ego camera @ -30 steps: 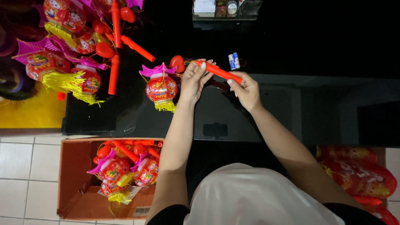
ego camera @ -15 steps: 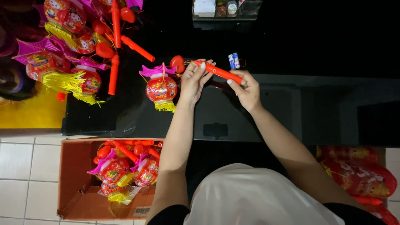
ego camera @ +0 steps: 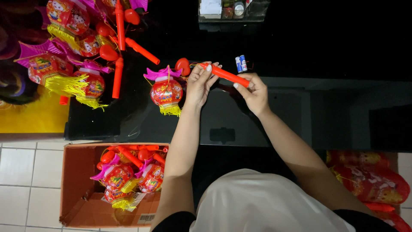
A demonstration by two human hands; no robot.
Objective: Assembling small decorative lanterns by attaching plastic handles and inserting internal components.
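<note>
- Both hands work one red plastic stick (ego camera: pixel 225 74) above the black desk (ego camera: pixel 274 116): the left hand (ego camera: pixel 199 83) is closed with its fingertips pinching the stick's left end, and the right hand (ego camera: pixel 253 91) is curled around the right end.
- Held level and slightly tilted, the stick sits clear of the desk, between the two hands, its left tip near a red heart-shaped knob (ego camera: pixel 183 65).
- Compared with half a second and a full second earlier, the grip and the stick's place are almost unchanged; only the fingers of the left hand look a touch more bunched at the tip, which suggests fine work on the stick's end is under way rather than finished.
- Just left of the left hand lies a small red lantern (ego camera: pixel 166 91) with a pink top and yellow fringe, resting on the desk and apparently tied to the stick by a thin cord, though the link is hard to make out.
- Two small batteries (ego camera: pixel 241 63) lie near the right hand, just beyond the stick.
- More lanterns and red sticks form a heap (ego camera: pixel 81 47) at the desk's far left, well apart from the hands.
- On the tiled floor below, a cardboard box (ego camera: pixel 77 184) holds further lanterns.
</note>
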